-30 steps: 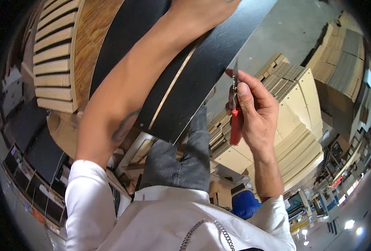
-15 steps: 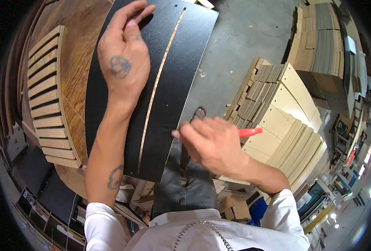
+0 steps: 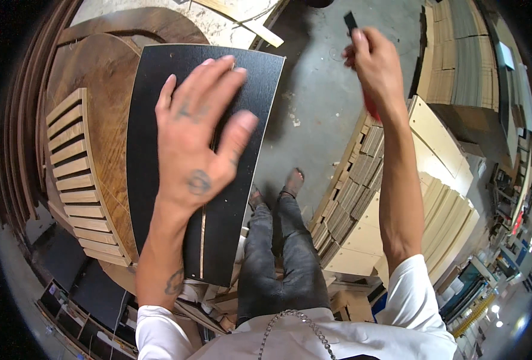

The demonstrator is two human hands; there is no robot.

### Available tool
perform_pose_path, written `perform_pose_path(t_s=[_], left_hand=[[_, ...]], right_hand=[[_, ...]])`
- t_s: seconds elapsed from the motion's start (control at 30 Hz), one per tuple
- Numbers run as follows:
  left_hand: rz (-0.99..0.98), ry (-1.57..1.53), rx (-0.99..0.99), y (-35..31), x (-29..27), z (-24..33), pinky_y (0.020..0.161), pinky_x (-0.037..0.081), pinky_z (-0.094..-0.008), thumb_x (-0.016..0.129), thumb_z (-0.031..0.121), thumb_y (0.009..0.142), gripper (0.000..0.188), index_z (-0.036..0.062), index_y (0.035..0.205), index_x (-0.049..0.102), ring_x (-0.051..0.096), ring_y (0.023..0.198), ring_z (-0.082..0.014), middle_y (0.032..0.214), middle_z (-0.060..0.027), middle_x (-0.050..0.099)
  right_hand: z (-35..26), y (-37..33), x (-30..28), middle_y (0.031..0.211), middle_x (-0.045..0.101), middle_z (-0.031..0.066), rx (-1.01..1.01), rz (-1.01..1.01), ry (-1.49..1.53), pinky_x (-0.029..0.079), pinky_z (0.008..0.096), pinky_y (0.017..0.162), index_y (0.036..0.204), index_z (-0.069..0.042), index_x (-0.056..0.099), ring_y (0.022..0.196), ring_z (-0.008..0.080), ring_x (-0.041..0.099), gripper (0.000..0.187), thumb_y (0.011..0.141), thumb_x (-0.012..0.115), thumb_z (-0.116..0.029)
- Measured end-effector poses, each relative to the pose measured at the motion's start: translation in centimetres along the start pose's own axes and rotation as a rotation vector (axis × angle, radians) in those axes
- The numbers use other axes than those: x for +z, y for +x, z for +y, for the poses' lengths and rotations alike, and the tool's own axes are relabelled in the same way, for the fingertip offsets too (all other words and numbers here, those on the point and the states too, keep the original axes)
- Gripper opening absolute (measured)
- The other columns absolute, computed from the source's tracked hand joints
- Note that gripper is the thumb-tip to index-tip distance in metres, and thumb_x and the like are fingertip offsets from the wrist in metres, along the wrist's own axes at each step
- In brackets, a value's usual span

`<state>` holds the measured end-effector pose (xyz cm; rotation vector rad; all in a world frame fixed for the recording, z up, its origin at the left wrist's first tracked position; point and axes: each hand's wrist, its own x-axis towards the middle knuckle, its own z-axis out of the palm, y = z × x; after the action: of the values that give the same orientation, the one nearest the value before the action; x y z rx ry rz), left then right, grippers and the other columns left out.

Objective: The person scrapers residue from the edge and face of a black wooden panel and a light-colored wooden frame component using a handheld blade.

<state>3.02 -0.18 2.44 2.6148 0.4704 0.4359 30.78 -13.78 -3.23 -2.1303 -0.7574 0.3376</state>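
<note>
A black curved-edge panel (image 3: 145, 144) lies in front of me, a narrow groove (image 3: 203, 243) showing light wood along its length. My left hand (image 3: 194, 135) is spread over the panel's upper half, fingers apart and holding nothing; whether it touches the surface is unclear. It covers much of the groove. Out to the right, clear of the panel and above the floor, my right hand (image 3: 375, 63) is closed around a red-handled tool. The tool's dark flat blade (image 3: 350, 23) sticks out past the fingers, and part of its red handle shows beside the wrist.
Brown wooden boards (image 3: 107, 66) lie under and left of the panel, with a slatted wooden piece (image 3: 77, 165) on them. Stacked cardboard-like strips (image 3: 356, 180) and pale boards (image 3: 437, 210) stand at right. A taller stack (image 3: 464, 60) is farther back. Grey floor (image 3: 308, 102) lies between.
My right hand has swung up and away from the panel with the red-handled tool. My left hand has spread its fingers and lies lower in view. The panel appears lower and fuller in view.
</note>
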Motion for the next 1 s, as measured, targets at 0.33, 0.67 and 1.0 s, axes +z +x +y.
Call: perform_pose_path(t_s=[0.33,0.67,1.0], left_hand=[[-0.182,0.310,0.036,3.9,-0.9,4.6,0.115,0.025,-0.0665,0.064,0.021,0.082,0.071,0.0208,0.152,0.052,0.038,0.136,-0.0433,0.144,-0.0214,0.041],[-0.112,0.333,-0.134,3.8,1.4,6.1,0.108,0.027,-0.0745,0.063,0.018,0.084,0.060,0.0104,0.143,0.055,0.039,0.122,-0.0467,0.126,-0.0257,0.042],[0.072,0.010,-0.158,4.7,3.5,4.1,0.114,0.009,-0.0764,0.062,0.012,0.092,0.007,0.0062,0.096,0.064,0.061,0.112,-0.0323,0.099,-0.0096,0.063]], right_hand=[[-0.9,-15.0,1.5,0.086,0.069,0.0111,0.633,-0.318,1.135,0.059,0.0338,0.063,0.108,-0.006,0.056,0.070,0.0197,0.068,0.019,0.106,0.058,-0.025],[1.4,-25.9,3.8,0.086,0.068,0.0114,0.950,-0.578,1.202,0.057,0.0326,0.068,0.114,-0.001,0.059,0.072,0.0188,0.065,0.023,0.108,0.054,-0.023],[2.5,-26.7,-0.4,0.092,0.068,0.0162,1.062,-0.440,1.206,0.061,0.0379,0.073,0.120,0.004,0.057,0.078,0.0254,0.069,0.024,0.108,0.050,-0.014]])
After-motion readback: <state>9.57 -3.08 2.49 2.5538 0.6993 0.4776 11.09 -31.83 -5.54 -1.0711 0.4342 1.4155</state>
